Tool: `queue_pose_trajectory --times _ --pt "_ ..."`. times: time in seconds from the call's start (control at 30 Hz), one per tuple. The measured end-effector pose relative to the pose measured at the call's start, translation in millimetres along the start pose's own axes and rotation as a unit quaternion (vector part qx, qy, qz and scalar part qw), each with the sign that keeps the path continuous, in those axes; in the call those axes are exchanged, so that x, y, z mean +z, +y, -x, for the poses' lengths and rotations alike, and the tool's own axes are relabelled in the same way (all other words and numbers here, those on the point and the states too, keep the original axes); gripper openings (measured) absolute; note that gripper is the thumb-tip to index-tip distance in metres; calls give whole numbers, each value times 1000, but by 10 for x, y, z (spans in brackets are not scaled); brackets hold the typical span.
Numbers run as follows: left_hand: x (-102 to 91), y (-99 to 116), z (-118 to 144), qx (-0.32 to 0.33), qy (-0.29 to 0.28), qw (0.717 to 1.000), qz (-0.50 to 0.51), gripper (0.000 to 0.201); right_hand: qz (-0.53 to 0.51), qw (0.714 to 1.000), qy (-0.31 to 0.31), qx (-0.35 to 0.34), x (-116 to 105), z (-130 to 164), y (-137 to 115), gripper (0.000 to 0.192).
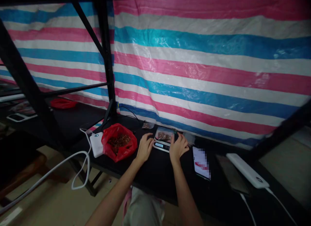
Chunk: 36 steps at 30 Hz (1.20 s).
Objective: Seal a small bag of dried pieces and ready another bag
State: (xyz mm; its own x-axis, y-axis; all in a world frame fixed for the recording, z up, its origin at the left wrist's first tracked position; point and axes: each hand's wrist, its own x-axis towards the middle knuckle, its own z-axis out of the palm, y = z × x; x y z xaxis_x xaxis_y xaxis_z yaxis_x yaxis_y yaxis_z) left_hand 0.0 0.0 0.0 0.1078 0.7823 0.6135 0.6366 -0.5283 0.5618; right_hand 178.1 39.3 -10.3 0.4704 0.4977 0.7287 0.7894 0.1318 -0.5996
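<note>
Bare forearms reach up from the seated person's lap to the black matte counter (155, 174). Left hand (145, 147) rests fingers loosely spread beside the small silver digital scale (162, 145); right hand (178, 146) lies fingers spread at the scale's right edge, holding nothing that I can see. On the scale's pan sits a clear small plastic bag of reddish-brown bits (164, 135). Looks like a weighing step; the next move likely calls for a fine pinch to add or remove bits. Left of the hands: crinkly red plastic bag of brown pieces (119, 142), white rounded power bank (96, 144). Behind: glossy striped pink-blue-white tarp (206, 73).
</note>
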Motion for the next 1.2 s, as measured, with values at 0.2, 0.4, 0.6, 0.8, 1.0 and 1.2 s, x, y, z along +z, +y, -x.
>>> queue_pose_trajectory --times 0.2,0.4,0.6,0.8,1.0,1.2 --pt "113 -244 -82 -44 75 996 -19 32 3 1000 -10 -29 39 1 136 21" --pt "94 -182 -74 -22 37 999 21 29 -58 989 -119 -59 -56 -88 -138 19" --pt "129 -292 -120 -127 130 966 181 30 -166 930 -260 -199 -127 -89 -521 13" --pt "177 -361 -134 -201 22 916 347 34 -273 902 -312 -119 81 87 -384 12" --pt "164 -332 -135 -169 69 933 310 29 -270 907 -310 -94 114 163 -314 13" --pt "171 -360 -138 -227 66 911 338 27 -270 912 -306 -33 148 192 -302 15"
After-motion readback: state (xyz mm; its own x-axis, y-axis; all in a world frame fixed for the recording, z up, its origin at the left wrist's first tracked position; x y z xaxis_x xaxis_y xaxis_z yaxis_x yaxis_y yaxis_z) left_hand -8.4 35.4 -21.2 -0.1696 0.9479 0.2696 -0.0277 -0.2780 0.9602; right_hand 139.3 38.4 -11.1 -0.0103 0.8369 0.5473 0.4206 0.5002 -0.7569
